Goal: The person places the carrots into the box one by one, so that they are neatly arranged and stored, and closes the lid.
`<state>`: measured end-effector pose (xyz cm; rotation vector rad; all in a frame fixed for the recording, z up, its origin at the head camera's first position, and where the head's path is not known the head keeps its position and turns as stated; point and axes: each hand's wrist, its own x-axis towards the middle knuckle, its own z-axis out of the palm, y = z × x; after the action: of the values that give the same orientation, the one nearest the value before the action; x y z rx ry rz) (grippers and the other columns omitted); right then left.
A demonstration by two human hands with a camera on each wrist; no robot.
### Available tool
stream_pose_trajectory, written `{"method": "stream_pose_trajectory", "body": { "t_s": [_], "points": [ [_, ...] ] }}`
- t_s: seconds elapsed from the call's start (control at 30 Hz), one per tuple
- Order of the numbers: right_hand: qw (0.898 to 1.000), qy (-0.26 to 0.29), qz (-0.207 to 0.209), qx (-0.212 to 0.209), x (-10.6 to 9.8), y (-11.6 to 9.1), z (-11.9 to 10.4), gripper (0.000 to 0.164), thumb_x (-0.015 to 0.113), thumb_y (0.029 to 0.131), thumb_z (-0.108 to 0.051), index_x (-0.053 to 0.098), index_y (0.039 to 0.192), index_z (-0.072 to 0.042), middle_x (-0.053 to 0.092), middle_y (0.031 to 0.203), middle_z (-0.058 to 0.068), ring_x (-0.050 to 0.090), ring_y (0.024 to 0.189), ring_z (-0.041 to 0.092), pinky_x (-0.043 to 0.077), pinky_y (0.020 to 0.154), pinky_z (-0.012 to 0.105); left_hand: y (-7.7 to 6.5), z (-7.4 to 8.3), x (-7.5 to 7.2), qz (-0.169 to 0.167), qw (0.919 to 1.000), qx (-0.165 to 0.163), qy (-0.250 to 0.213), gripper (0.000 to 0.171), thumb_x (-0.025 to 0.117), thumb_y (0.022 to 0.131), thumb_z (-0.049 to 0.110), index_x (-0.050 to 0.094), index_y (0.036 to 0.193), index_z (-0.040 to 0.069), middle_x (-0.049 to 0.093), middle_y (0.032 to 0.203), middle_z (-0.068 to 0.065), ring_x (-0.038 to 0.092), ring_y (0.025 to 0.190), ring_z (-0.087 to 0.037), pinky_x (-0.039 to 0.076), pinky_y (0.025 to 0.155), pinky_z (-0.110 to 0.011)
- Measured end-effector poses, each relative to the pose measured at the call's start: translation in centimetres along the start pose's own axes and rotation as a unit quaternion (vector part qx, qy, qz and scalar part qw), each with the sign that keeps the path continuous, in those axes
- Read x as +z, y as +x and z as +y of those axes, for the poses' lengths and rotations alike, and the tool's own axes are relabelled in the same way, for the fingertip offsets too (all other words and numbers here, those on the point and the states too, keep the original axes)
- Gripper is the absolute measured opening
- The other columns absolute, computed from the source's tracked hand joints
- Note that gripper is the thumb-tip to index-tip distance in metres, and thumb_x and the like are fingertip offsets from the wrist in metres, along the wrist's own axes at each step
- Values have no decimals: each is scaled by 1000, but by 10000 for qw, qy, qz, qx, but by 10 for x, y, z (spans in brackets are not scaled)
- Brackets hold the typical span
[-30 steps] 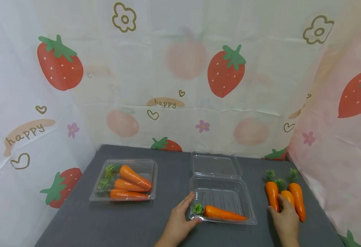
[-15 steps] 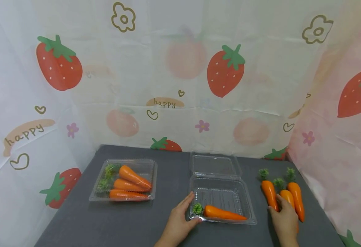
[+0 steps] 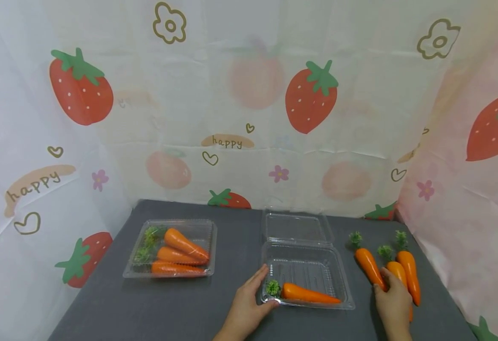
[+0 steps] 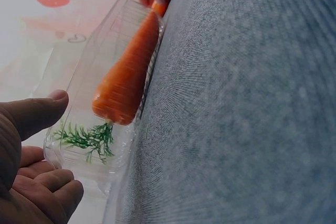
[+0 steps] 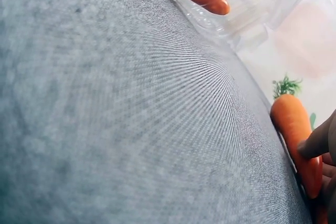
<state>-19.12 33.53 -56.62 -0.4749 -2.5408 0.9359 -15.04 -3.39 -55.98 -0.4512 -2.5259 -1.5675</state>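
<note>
Carrot (image 3: 368,264) pinched in the right hand (image 3: 394,302) has swung leftward, likely freer to lift; left hand (image 3: 246,305), fingers apart, at the box (image 3: 306,272).

Item 1: the handwritten-style word "happy", lower case, on a peach band (image 3: 227,141) of the printed back cloth (image 3: 215,71), at 11 o'clock from the head view's centre. Item 2: the same word, slanting upward, on a larger peach band (image 3: 40,183) of the side cloth (image 3: 14,118), at 9 o'clock. Item 3: a pale band (image 3: 136,98) at 10 o'clock, lettering too faint to read
</note>
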Motion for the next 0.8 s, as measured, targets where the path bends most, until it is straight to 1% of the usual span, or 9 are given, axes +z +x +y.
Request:
{"method": "stream_pose_trajectory", "body": {
  "t_s": [0.17,0.3,0.4,0.57,0.67,0.8],
  "points": [
    [9999,100,47,67,1,1,1,46,71,88,4,61,133,7,63,130,31,60,117,49,46,99,63,-1,0,1,49,10000,80,-18,81,89,77,14,52,148,0,51,155,-13,50,141,-31,41,117,-45],
    [9997,195,68,106,2,0,-1,46,70,89,5,61,134,7,63,131,31,59,119,48,46,99,62,-1,0,0,43,10000,75,-11,80,89,78,13,53,148,0,51,155,-13,50,141,-31,40,117,-45],
    [9996,223,22,167,2,0,-2,47,70,90,5,61,136,7,63,132,30,59,118,48,47,98,62,0,0,0,-8,10000,-6,-3,81,90,78,16,52,148,1,50,156,-12,49,142,-30,40,116,-47],
    [9994,235,-65,258,-1,1,-4,48,70,92,2,60,139,3,62,134,29,59,119,48,47,97,63,2,-1,0,-80,9999,-141,-42,82,90,78,19,52,150,3,49,157,-10,48,143,-29,41,116,-48],
    [9994,295,-39,172,-5,0,-6,48,71,92,2,61,139,2,63,134,28,59,119,47,47,97,62,2,-1,0,-71,9999,-128,-86,82,90,78,18,52,149,3,49,157,-11,48,143,-29,40,116,-48],
    [9993,375,43,-52,-7,-3,-9,47,73,92,1,63,137,0,65,132,27,62,116,45,49,95,60,1,-1,0,-50,9999,-108,-86,83,91,77,19,52,149,2,50,156,-12,48,142,-30,41,116,-48]
  ]
}}
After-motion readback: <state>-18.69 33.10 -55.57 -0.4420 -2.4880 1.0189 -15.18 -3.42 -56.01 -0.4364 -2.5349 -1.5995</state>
